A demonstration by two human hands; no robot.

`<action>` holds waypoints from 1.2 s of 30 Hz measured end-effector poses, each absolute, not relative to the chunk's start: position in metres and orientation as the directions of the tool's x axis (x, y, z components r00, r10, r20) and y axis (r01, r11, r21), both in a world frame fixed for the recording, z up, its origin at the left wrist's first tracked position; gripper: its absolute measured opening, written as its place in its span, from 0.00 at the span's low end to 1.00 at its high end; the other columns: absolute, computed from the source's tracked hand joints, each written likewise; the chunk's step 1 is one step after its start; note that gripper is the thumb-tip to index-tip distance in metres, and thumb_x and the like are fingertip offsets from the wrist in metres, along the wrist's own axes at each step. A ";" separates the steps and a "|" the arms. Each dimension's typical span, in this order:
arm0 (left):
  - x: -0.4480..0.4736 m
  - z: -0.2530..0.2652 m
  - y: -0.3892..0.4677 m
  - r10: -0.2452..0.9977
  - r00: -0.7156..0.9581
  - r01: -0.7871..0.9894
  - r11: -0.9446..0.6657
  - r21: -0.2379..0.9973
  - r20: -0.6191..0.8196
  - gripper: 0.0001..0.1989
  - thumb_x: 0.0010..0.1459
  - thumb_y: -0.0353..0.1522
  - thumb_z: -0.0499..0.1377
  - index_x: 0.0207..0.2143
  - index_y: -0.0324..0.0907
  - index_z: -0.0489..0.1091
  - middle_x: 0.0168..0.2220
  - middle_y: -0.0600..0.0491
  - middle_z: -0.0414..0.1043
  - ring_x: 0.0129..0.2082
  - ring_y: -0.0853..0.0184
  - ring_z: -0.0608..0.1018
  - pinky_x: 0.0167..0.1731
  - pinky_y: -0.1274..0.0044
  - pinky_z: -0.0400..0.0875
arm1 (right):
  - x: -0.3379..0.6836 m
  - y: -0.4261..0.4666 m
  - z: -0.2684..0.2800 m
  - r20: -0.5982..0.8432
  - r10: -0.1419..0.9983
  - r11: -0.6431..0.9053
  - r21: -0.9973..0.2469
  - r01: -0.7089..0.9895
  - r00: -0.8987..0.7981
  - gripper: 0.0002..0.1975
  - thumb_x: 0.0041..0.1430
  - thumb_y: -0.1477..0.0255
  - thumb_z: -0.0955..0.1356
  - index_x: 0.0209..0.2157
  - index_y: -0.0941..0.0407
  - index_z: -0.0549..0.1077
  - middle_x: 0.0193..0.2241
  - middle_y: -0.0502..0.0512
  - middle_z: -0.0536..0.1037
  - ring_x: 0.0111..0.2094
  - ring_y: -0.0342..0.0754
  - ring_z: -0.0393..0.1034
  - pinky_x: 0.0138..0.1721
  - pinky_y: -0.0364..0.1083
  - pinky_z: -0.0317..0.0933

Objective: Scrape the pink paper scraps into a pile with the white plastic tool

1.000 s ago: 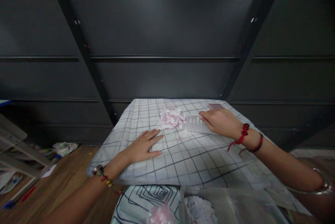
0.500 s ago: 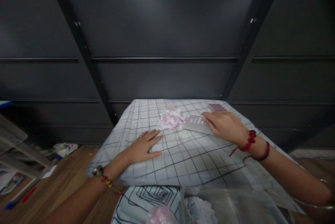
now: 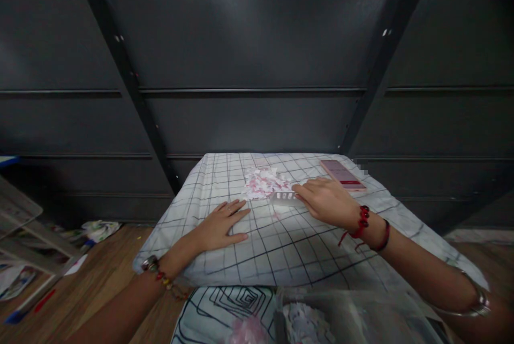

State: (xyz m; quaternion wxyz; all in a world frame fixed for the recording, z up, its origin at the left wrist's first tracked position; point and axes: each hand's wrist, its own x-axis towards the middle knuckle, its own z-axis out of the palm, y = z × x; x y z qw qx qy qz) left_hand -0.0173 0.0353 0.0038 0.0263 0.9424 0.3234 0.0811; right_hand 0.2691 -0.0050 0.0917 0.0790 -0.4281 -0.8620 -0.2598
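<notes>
My left hand (image 3: 220, 226) lies flat with fingers spread on the checked cloth (image 3: 257, 258), just left of a heap of pink and white paper scraps (image 3: 264, 182). A flat, pale scraper with slots (image 3: 286, 197) is gripped in my right hand (image 3: 324, 202). Its blade is tilted and stands at the heap's lower right edge; whether it touches the scraps I cannot tell. My fingers cover the scraper's right end.
A pink phone (image 3: 342, 174) lies behind my right hand. At the near edge stand a clear plastic box (image 3: 361, 306) with paper scraps in it and a pink bundle (image 3: 248, 330) on a patterned cloth. A dark panelled wall (image 3: 252, 38) rises behind the table.
My right hand has moved left and slightly down with the scraper, which now tilts more and sits closer to the heap. More of the phone shows. My left hand has stayed in place.
</notes>
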 end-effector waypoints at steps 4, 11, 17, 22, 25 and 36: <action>-0.016 0.006 0.034 0.614 0.778 0.604 -0.789 0.111 0.129 0.30 0.58 0.47 0.50 0.59 0.45 0.51 0.61 0.47 0.48 0.59 0.53 0.54 0.55 0.60 0.48 | 0.278 -0.008 0.094 0.418 0.667 0.494 0.372 0.786 -0.617 0.12 0.58 0.74 0.58 0.35 0.59 0.72 0.24 0.54 0.74 0.27 0.46 0.66 0.31 0.45 0.51; -0.018 0.003 0.035 0.618 0.776 0.612 -0.786 0.085 0.122 0.29 0.59 0.47 0.50 0.59 0.47 0.49 0.62 0.47 0.46 0.59 0.54 0.53 0.55 0.60 0.49 | 0.270 0.000 0.089 0.367 0.684 0.477 0.428 0.767 -0.631 0.11 0.57 0.77 0.59 0.32 0.60 0.72 0.22 0.55 0.73 0.26 0.45 0.65 0.29 0.45 0.51; -0.018 0.003 0.036 0.616 0.778 0.612 -0.787 0.073 0.119 0.29 0.59 0.48 0.50 0.59 0.45 0.50 0.62 0.46 0.47 0.59 0.54 0.53 0.55 0.60 0.49 | 0.282 -0.009 0.084 0.432 0.594 0.560 0.384 0.734 -0.679 0.11 0.58 0.74 0.59 0.32 0.59 0.72 0.22 0.53 0.73 0.25 0.44 0.65 0.30 0.44 0.52; -0.017 0.004 0.036 0.611 0.781 0.604 -0.791 0.098 0.128 0.29 0.59 0.47 0.50 0.58 0.44 0.51 0.61 0.46 0.47 0.59 0.52 0.53 0.55 0.59 0.49 | 0.287 -0.008 0.080 0.476 0.593 0.522 0.387 0.760 -0.650 0.12 0.58 0.75 0.58 0.32 0.59 0.72 0.21 0.53 0.73 0.25 0.44 0.64 0.30 0.44 0.52; -0.017 0.005 0.035 0.616 0.778 0.611 -0.788 0.078 0.126 0.29 0.58 0.47 0.50 0.58 0.44 0.52 0.61 0.46 0.47 0.59 0.53 0.54 0.55 0.60 0.50 | 0.281 -0.009 0.073 0.485 0.568 0.543 0.387 0.746 -0.665 0.11 0.58 0.76 0.59 0.32 0.59 0.72 0.21 0.52 0.73 0.24 0.44 0.64 0.28 0.44 0.50; -0.015 0.004 0.034 0.617 0.777 0.618 -0.785 0.043 0.126 0.29 0.59 0.46 0.50 0.59 0.44 0.52 0.62 0.47 0.47 0.59 0.54 0.54 0.55 0.62 0.49 | 0.261 -0.016 0.076 0.530 0.507 0.600 0.350 0.720 -0.680 0.12 0.59 0.74 0.58 0.30 0.58 0.71 0.21 0.51 0.72 0.24 0.43 0.62 0.29 0.44 0.50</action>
